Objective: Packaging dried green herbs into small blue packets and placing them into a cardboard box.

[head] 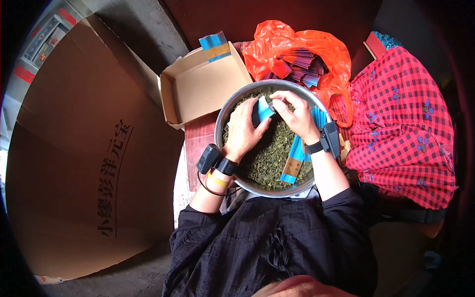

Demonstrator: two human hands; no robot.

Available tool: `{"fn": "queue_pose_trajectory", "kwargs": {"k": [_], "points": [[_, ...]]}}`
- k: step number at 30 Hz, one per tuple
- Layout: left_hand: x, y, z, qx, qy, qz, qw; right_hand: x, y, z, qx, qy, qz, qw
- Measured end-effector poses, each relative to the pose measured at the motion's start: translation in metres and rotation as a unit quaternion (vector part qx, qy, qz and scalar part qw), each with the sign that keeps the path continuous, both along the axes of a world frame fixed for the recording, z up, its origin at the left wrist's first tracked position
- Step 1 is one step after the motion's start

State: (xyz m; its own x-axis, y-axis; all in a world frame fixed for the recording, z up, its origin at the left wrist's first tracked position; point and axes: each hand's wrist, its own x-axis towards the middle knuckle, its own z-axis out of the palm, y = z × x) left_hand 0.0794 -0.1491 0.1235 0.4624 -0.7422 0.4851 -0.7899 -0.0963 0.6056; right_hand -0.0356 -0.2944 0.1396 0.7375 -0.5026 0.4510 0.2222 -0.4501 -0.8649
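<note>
My left hand (243, 128) holds a light blue paper packet (264, 108) above a round metal basin (221, 111). At the packet's right end, my right hand (298, 113) has thumb and fingers drawn together by a small dark, shiny object (272, 107). What that object is, and whether the fingers grip it, I cannot make out. Dried green leaves (267, 159), tea-like, fill the basin. On them, at the right, lies a blue packet with a gold-brown band (292, 167). A stack of blue packets (319, 118) stands along the basin's right wall, partly behind my right wrist.
A shallow cardboard box (202, 91) sits beyond the basin, with a blue-and-gold packet (216, 46) at its far rim. Beside it, a red plastic bag (267, 48) contains many dark packets (298, 61). A large printed carton (85, 148) stands left; red checked cloth (400, 130) bulges at right.
</note>
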Motion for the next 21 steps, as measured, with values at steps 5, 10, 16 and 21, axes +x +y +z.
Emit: {"fn": "queue_pose_trajectory", "kwargs": {"k": [5, 10, 16, 21], "points": [[0.0, 0.001, -0.001, -0.003, -0.004, 0.003, 1.0, 0.003, 0.001, -0.002, -0.093, 0.001, -0.031, 0.995], [0.001, 0.0, -0.002, -0.005, -0.01, 0.03, 0.999, -0.001, -0.004, 0.001, -0.195, -0.041, -0.184, 0.962], [0.002, 0.0, 0.001, -0.021, 0.001, 0.061, 0.998, -0.002, -0.024, -0.011, -0.306, 0.04, -0.243, 0.92], [0.002, 0.0, 0.002, -0.052, -0.012, 0.061, 0.997, 0.006, -0.014, -0.026, -0.299, 0.12, -0.141, 0.936]]}}
